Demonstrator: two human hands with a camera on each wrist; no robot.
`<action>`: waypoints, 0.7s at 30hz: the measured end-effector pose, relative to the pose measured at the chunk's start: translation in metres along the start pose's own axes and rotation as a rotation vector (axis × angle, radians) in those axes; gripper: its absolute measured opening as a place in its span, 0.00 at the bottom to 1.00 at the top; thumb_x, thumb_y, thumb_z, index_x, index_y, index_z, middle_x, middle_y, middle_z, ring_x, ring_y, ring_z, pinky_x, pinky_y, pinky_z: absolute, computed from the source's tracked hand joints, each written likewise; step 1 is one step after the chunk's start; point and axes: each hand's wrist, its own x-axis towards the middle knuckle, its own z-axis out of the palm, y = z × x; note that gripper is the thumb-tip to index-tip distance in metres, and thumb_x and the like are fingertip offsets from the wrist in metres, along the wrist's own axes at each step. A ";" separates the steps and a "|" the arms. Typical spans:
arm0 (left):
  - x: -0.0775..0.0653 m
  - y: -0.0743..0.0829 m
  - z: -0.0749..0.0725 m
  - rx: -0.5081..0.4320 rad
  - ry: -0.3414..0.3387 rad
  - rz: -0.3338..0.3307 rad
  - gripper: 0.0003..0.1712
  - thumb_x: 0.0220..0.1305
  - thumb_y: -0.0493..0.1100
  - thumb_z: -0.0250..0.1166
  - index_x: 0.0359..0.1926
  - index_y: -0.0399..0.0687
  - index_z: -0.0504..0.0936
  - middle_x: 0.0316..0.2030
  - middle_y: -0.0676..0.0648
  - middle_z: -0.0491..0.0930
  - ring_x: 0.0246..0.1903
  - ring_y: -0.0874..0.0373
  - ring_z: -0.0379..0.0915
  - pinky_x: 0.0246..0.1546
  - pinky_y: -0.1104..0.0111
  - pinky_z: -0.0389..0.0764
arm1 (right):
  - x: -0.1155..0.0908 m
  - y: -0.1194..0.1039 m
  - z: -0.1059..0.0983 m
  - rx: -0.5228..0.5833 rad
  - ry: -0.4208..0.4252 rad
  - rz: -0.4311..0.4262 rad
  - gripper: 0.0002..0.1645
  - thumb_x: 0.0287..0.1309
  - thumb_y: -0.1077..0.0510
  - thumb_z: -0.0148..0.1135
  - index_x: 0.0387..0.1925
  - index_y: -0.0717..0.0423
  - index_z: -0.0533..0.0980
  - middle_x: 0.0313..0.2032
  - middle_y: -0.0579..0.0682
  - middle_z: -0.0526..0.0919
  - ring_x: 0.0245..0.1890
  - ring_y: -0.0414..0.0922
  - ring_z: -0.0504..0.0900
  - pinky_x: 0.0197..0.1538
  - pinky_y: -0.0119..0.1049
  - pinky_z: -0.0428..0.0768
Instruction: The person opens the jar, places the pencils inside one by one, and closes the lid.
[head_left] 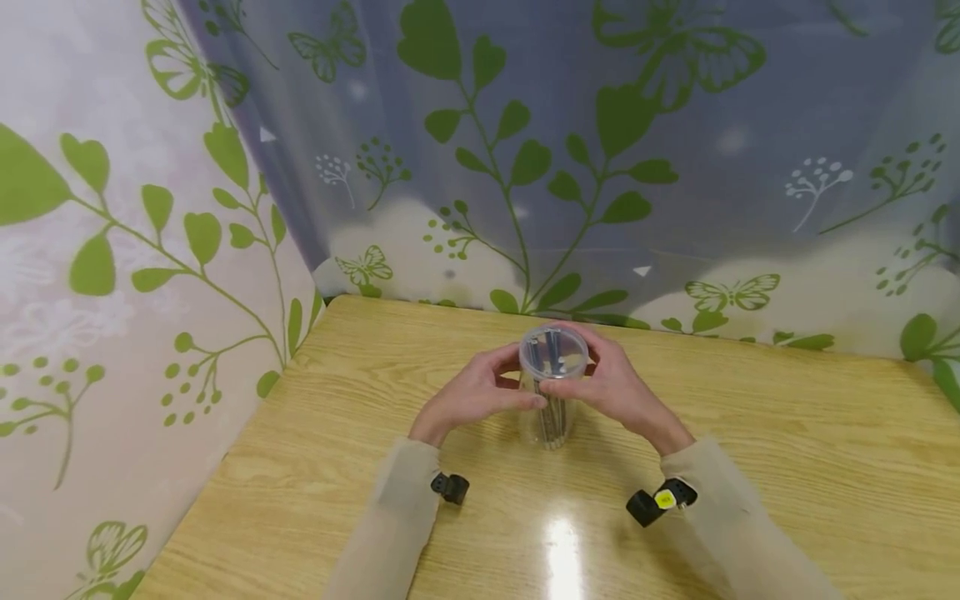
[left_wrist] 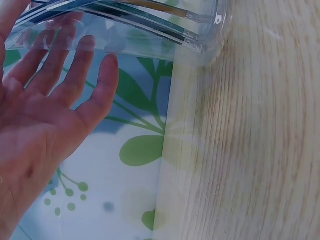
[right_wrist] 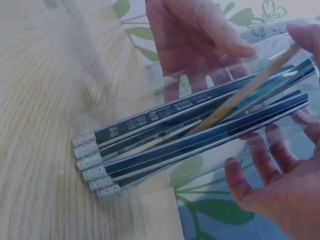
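A clear plastic jar [head_left: 531,425] stands on the wooden table with a round translucent lid [head_left: 553,372] at its top. Inside it lean several dark pencils [right_wrist: 160,112] with metal ferrules at the bottom end, plus a yellow-orange one [right_wrist: 240,95]. My left hand [head_left: 480,387] holds the upper jar from the left, thumb across the front and fingers behind. From the right, my right hand [head_left: 617,383] grips it just under the lid, its thumb also at the front. Through the clear wall, the left fingers [left_wrist: 75,75] show in the left wrist view.
The wooden table [head_left: 360,383] reaches back to a curtain [head_left: 480,250] printed with green leaves and butterflies. Similar patterned cloth [head_left: 112,333] hangs along the left. Black bands with small devices [head_left: 452,488] sit on both wrists.
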 end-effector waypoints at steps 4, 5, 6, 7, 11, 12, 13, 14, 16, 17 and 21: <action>0.001 0.000 0.003 0.001 0.013 0.009 0.39 0.64 0.42 0.73 0.73 0.61 0.69 0.66 0.51 0.76 0.63 0.54 0.76 0.56 0.61 0.84 | -0.003 -0.001 0.002 -0.032 0.039 0.011 0.45 0.54 0.58 0.77 0.72 0.49 0.68 0.63 0.55 0.76 0.57 0.56 0.77 0.52 0.47 0.81; 0.002 0.000 0.004 0.005 0.017 0.010 0.39 0.63 0.43 0.73 0.73 0.62 0.69 0.66 0.51 0.76 0.62 0.54 0.76 0.55 0.61 0.84 | -0.003 -0.001 0.002 -0.040 0.047 0.016 0.45 0.53 0.58 0.78 0.72 0.48 0.68 0.63 0.54 0.76 0.57 0.55 0.77 0.52 0.47 0.81; 0.002 0.000 0.005 0.008 0.022 0.010 0.39 0.63 0.43 0.73 0.73 0.61 0.70 0.66 0.51 0.76 0.62 0.54 0.77 0.55 0.61 0.84 | -0.004 -0.002 0.002 -0.049 0.054 0.022 0.45 0.53 0.57 0.78 0.72 0.47 0.69 0.63 0.54 0.77 0.56 0.54 0.77 0.52 0.47 0.82; 0.002 0.000 0.005 0.011 0.028 0.009 0.39 0.63 0.43 0.73 0.73 0.62 0.70 0.66 0.51 0.76 0.62 0.54 0.77 0.54 0.61 0.85 | -0.004 -0.002 0.002 -0.054 0.059 0.028 0.45 0.53 0.56 0.78 0.72 0.46 0.69 0.63 0.54 0.77 0.56 0.52 0.78 0.52 0.47 0.82; 0.001 -0.001 0.007 0.029 0.055 0.018 0.38 0.63 0.43 0.74 0.72 0.60 0.71 0.65 0.51 0.77 0.62 0.53 0.77 0.54 0.62 0.85 | -0.005 -0.003 0.003 -0.064 0.070 0.036 0.45 0.53 0.55 0.79 0.71 0.44 0.69 0.62 0.53 0.77 0.54 0.50 0.79 0.51 0.46 0.83; 0.000 0.000 0.007 0.036 0.064 0.020 0.38 0.63 0.43 0.74 0.72 0.59 0.71 0.65 0.51 0.78 0.62 0.53 0.77 0.54 0.62 0.85 | -0.005 -0.003 0.004 -0.067 0.072 0.038 0.45 0.53 0.55 0.79 0.71 0.44 0.69 0.62 0.53 0.78 0.54 0.50 0.79 0.51 0.46 0.82; 0.000 0.000 0.007 0.044 0.072 0.022 0.38 0.62 0.42 0.74 0.72 0.58 0.71 0.65 0.50 0.78 0.62 0.53 0.77 0.55 0.62 0.84 | -0.005 -0.004 0.004 -0.069 0.074 0.041 0.45 0.53 0.54 0.79 0.72 0.44 0.69 0.63 0.54 0.78 0.55 0.50 0.79 0.51 0.46 0.82; 0.000 0.000 0.008 0.052 0.081 0.021 0.38 0.62 0.42 0.74 0.72 0.58 0.71 0.64 0.50 0.78 0.62 0.53 0.77 0.55 0.62 0.84 | -0.005 -0.004 0.005 -0.073 0.076 0.043 0.46 0.53 0.54 0.79 0.72 0.44 0.69 0.63 0.54 0.78 0.55 0.50 0.79 0.51 0.46 0.82; -0.001 0.001 0.009 0.069 0.097 0.021 0.39 0.62 0.43 0.75 0.72 0.57 0.71 0.64 0.50 0.79 0.62 0.53 0.77 0.57 0.63 0.83 | -0.005 -0.004 0.006 -0.078 0.080 0.047 0.46 0.53 0.54 0.79 0.72 0.43 0.69 0.63 0.54 0.77 0.55 0.50 0.79 0.51 0.46 0.82; -0.001 0.001 0.009 0.077 0.105 0.019 0.38 0.61 0.44 0.75 0.72 0.57 0.72 0.63 0.50 0.79 0.61 0.53 0.77 0.58 0.63 0.83 | -0.005 -0.005 0.006 -0.081 0.082 0.049 0.46 0.52 0.54 0.79 0.72 0.43 0.68 0.63 0.54 0.77 0.55 0.51 0.79 0.51 0.46 0.82; -0.001 0.000 0.010 0.083 0.118 0.015 0.38 0.62 0.45 0.75 0.72 0.57 0.72 0.62 0.49 0.80 0.61 0.52 0.77 0.58 0.63 0.82 | -0.005 -0.005 0.006 -0.084 0.085 0.050 0.47 0.52 0.53 0.79 0.72 0.43 0.68 0.63 0.53 0.77 0.55 0.51 0.79 0.50 0.46 0.83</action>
